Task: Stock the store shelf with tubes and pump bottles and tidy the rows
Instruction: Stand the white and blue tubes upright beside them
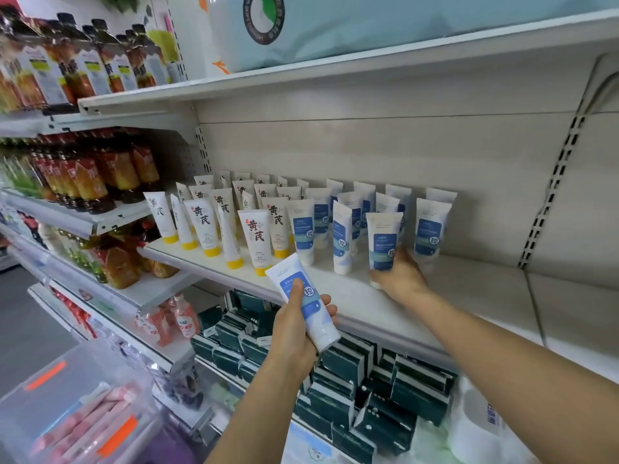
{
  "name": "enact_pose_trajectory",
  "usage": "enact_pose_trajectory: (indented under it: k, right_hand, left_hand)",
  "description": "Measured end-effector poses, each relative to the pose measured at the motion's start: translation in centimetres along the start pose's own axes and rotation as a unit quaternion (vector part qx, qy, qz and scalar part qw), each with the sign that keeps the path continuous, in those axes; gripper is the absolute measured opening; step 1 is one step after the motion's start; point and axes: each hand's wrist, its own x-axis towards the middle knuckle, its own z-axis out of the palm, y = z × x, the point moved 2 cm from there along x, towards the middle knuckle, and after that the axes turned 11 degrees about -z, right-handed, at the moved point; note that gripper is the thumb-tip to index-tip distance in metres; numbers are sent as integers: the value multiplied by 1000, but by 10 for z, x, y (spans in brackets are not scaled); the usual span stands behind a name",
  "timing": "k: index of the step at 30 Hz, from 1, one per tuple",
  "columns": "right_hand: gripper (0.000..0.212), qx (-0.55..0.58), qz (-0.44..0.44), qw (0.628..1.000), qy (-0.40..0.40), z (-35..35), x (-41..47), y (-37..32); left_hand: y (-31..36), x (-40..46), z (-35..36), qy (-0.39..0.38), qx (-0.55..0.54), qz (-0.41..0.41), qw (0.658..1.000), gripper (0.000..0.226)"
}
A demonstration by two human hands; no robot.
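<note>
My left hand (294, 333) grips a white tube with a blue label (303, 301), tilted, in front of the white shelf (469, 296). My right hand (398, 277) holds the base of another blue-label tube (383, 241) standing upright on the shelf. Around it stand several blue-label tubes (341, 242) in rows. To their left are several white tubes with yellow caps (256, 241), also standing cap down.
The shelf's right part (569, 316) is bare board. Dark green boxes (385, 386) fill the shelf below. Drink bottles (100, 172) line the shelves at left. A clear plastic bin with pink tubes (83, 416) sits at lower left. A shelf above (335, 65) carries large packs.
</note>
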Motion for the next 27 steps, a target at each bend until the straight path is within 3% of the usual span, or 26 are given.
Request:
enact_pose_trajectory:
  k: [5, 8, 10, 13, 15, 18, 22, 27]
  right_hand:
    - [50, 51, 19, 998, 25, -10, -12, 9]
    - [32, 69, 35, 997, 20, -20, -22, 10]
    - [19, 143, 25, 989, -13, -27, -34, 3]
    - [32, 218, -39, 967, -125, -40, -56, -16]
    - [30, 223, -64, 952, -198, -42, -66, -24]
    - [21, 200, -94, 946, -236, -43, -74, -30]
    - [22, 191, -125, 952, -205, -49, -80, -26]
    - [32, 161, -105, 977, -89, -60, -73, 1]
  left_hand:
    - [-2, 1, 9, -16, -5, -17, 1000, 41]
    - [-4, 4, 17, -24, 32, 1, 999, 32]
    - [-7, 7, 24, -34, 64, 20, 997, 28]
    - [-12, 10, 39, -58, 105, 55, 991, 32]
    - [-17, 10, 50, -91, 118, 69, 986, 33]
    - [-24, 8, 67, -127, 155, 82, 976, 36]
    - [-35, 6, 82, -128, 224, 109, 960, 50]
    - [-44, 4, 91, -150, 271, 83, 947, 57]
